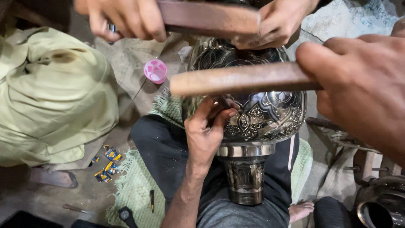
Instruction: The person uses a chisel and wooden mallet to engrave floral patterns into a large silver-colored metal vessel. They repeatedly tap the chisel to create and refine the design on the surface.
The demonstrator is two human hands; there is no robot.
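A large dark metal vase [270, 114] with engraved silver floral patterns lies across my lap, its ringed foot [247, 177] pointing toward me. My left hand [205, 133] rests on the vase's body, fingers pinched on a small chisel-like tool that is mostly hidden. My right hand [363, 84] is close to the camera at the right and grips a wooden stick [236, 79] held level above the vase. Across the vase, at the frame's top, a co-worker's two hands [126, 17] hold another wooden bar [209, 19].
A pink cup [155, 70] lies on the floor at the upper left, beside a pale green cloth bundle [50, 97]. A green fringed mat [135, 190] lies under my legs, with small colourful packets [107, 162] nearby. Another dark metal vessel [379, 207] stands at the bottom right.
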